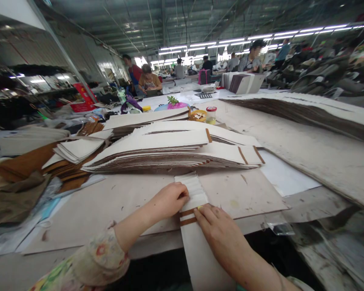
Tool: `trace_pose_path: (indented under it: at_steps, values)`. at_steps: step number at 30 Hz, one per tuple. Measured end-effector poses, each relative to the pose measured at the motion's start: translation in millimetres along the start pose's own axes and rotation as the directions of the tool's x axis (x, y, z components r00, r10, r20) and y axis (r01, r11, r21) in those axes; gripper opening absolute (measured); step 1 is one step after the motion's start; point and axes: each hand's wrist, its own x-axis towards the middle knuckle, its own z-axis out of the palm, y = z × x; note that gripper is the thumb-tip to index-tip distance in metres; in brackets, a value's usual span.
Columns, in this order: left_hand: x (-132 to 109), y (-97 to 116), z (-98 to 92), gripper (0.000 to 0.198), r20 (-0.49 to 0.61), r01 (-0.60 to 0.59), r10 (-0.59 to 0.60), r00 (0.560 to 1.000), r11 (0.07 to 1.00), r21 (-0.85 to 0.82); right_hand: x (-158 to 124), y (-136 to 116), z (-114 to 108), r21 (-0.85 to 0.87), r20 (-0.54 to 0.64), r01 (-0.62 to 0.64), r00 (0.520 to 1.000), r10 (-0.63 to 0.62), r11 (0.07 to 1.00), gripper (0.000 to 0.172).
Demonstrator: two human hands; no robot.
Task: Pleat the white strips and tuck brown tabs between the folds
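Head view: white strips (194, 190), flat, long, fanned stack with two brown bands (186, 217), overhanging table (109, 202) edge; left hand (170, 200) curled onto their left edge; right hand (218, 230) flat, open, fingertips pressing.

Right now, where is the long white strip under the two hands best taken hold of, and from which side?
Probably grip the white strip on its near part, which hangs over the table edge, coming from the person's side: fingers can slip beneath it there. Its far part lies flat on the board, leaving no gap underneath.
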Motion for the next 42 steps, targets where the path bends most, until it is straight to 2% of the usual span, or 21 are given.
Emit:
trace_pose_path:
  at_steps: [4,6,11,14,17,20,25,34,42]
  values:
    - [1.7,7.8,-8.7,0.016,0.138,0.094,-0.074,0.988,0.985,-0.147,-0.5,0.4,-0.1,0.004,-0.019,-0.004,1.000,0.004,1.000,0.039]
    - [2.8,11.4,-9.8,0.023,0.166,0.137,-0.098,0.981,0.961,-0.238,-0.2,0.6,-0.5,0.007,-0.025,-0.001,1.000,0.001,1.000,0.037]
    - [14.2,15.3,2.9,0.037,0.199,0.125,-0.044,0.979,0.902,-0.413,0.2,0.6,-0.7,0.026,-0.038,-0.010,0.999,0.011,1.000,0.037]
    - [22.5,16.8,13.2,0.039,0.137,0.062,-0.016,0.990,0.939,-0.340,0.3,0.8,-0.1,0.028,-0.043,-0.019,0.999,0.020,0.999,0.040]
    - [26.0,19.2,17.0,0.028,0.099,0.018,0.002,0.995,0.980,-0.199,0.6,1.1,0.6,0.056,-0.040,-0.025,0.999,0.027,0.998,0.038]
    - [24.0,21.5,16.3,0.020,0.066,-0.015,0.021,0.998,0.996,-0.093,0.9,1.0,1.0,0.075,-0.025,-0.036,0.999,0.038,0.997,0.036]
    - [15.7,25.8,17.3,0.024,0.005,-0.125,0.125,0.992,0.991,0.042,0.6,0.8,1.1,0.081,-0.022,-0.048,0.998,0.050,0.996,0.034]
    - [9.7,35.1,15.5,0.023,0.068,-0.244,0.235,0.970,0.949,0.198,0.3,2.3,1.6,0.123,-0.044,-0.059,0.997,0.064,0.991,0.029]
    - [8.3,38.7,17.5,0.021,0.122,-0.241,0.217,0.968,0.942,0.235,-0.3,3.7,2.5,0.129,-0.048,-0.054,0.997,0.061,0.990,0.031]
